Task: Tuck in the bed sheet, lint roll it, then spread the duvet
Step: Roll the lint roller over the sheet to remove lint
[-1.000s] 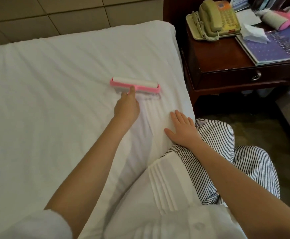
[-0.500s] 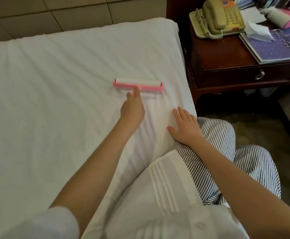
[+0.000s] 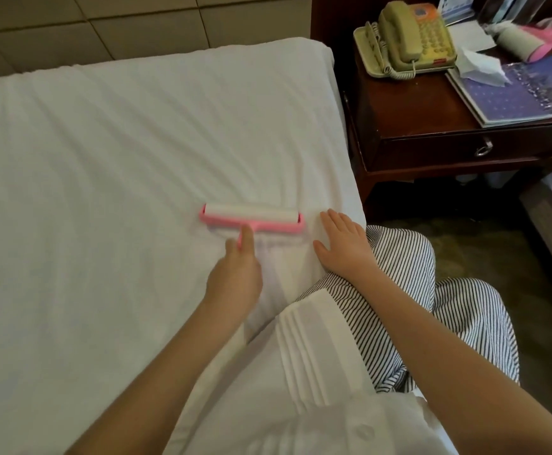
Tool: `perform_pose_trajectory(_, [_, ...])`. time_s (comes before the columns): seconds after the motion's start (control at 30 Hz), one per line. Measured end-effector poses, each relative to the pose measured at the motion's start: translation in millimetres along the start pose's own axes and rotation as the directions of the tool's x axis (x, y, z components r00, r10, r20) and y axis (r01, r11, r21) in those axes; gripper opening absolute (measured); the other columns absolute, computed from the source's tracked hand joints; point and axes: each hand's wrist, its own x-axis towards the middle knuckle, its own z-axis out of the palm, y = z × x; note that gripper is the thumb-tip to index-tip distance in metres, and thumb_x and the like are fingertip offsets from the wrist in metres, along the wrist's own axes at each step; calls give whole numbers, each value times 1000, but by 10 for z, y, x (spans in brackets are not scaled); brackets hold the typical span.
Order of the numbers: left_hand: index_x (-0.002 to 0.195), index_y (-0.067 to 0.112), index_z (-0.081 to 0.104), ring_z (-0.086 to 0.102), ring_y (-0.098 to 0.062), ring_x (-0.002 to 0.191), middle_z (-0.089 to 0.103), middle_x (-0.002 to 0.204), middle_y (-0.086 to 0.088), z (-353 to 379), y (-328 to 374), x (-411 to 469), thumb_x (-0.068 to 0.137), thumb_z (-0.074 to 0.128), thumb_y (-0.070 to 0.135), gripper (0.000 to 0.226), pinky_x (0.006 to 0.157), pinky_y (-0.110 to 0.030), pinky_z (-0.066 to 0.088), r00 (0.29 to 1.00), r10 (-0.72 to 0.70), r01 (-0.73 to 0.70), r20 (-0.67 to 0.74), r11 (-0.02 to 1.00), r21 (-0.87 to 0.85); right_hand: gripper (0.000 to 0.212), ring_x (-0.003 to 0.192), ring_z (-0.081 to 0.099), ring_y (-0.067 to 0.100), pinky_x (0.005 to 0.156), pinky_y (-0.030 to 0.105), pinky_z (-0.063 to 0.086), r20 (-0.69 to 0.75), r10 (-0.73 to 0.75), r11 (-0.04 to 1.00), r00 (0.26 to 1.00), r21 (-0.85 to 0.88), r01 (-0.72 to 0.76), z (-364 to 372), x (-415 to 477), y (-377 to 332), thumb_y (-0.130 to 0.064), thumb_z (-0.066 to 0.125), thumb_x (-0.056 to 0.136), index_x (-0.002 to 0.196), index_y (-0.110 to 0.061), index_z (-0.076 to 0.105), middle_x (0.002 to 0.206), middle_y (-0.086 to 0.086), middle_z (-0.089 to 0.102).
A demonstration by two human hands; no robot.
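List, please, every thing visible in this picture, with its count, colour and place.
bed sheet: one, white, covers the mattress, left and centre.
lint roller: one, pink frame, white roll, on the sheet, centre.
headboard: one, beige padded panels, top left.
nightstand: one, dark brown wood, right of the bed.
telephone: one, beige, corded, on the nightstand.
booklet: one, blue, nightstand's right side.
tissue: one, white, crumpled, on the booklet.
spare lint roller: one, white roll, pink handle, blurred, behind the tissue.
clothing: white top, black-and-white striped lower garment, bottom right.
left hand: one, fingers grip the lint roller's handle.
right hand: one, flat on the sheet near the bed's edge.
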Motion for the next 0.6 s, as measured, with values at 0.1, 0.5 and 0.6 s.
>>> perform_pose_trajectory(0.1, [150, 10, 3, 56, -38, 105, 35, 135, -19, -34, 129, 671, 98, 35, 8, 61, 74, -36, 39, 995, 10, -22, -98, 993, -119, 63, 145, 5, 20, 116, 35, 5, -14, 29, 999, 999, 21, -29, -4, -30, 37, -35, 38, 98, 150, -13, 11, 158, 5, 8])
perform_pose_trajectory(0.5, [144, 10, 37, 58, -40, 59, 56, 91, -20, -49, -348, -537, 87, 59, 11, 61, 49, -36, 42, 969, -24, -17, -245, 987, -161, 63, 145, 7, 23, 116, 36, 6, -14, 16, 1000, 1000, 10, -16, 47, 82, 27, -36, 38, 97, 150, -14, 11, 158, 5, 9])
perform_pose_trajectory(0.6, [127, 0, 56, 48, -28, 33, 54, 71, -13, 285, -451, -762, 62, 82, 4, 71, 30, -24, 29, 990, -20, 6, -141, 995, -98, 65, 145, 3, 25, 116, 36, 3, 4, -11, 1000, 1000, -28, 11, 74, 120, -31, -38, 37, 97, 151, -15, 8, 158, 7, 4])
